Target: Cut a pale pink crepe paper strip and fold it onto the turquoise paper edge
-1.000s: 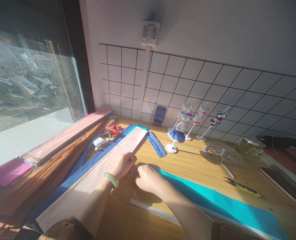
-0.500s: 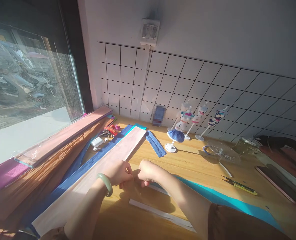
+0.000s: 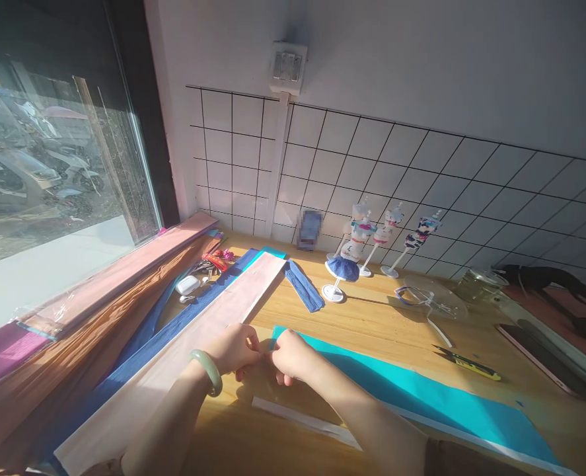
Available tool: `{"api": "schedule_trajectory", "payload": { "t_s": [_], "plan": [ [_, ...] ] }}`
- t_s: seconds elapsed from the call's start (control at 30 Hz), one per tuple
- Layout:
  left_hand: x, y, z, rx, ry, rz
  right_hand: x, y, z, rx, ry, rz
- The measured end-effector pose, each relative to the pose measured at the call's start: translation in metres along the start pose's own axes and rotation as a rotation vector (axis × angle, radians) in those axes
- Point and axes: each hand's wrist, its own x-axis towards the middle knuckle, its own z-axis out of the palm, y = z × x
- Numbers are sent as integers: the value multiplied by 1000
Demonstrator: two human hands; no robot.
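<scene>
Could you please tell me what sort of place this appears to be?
Probably a small sewing or craft workspace beside a window: miniature dress forms, a turquoise strip and yellow-handled snips share the wooden table.

Sunlight falls across what appears to be a small craft workshop, where miniature dress forms [image 3: 362, 231], one in a blue skirt [image 3: 343, 268], share a wooden table [image 3: 362, 324] with coloured strips [image 3: 421, 390] and yellow-handled snips [image 3: 468, 365], beside a window [image 3: 69, 119] overlooking parked scooters [image 3: 30, 168].
</scene>
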Motion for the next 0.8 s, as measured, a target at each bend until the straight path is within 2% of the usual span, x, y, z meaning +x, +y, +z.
{"api": "schedule_trajectory", "payload": {
  "t_s": [0.27, 0.47, 0.8],
  "plan": [
    [-2, 2, -3, 12, -62, 22, -12, 5, -4, 61, 121, -117],
    [-1, 1, -3, 41, -64, 11, -19, -3, -2, 35, 162, -177],
    [-1, 0, -5, 47, -76, 25, -8, -4, -3, 61, 79, -134]
  ]
}}
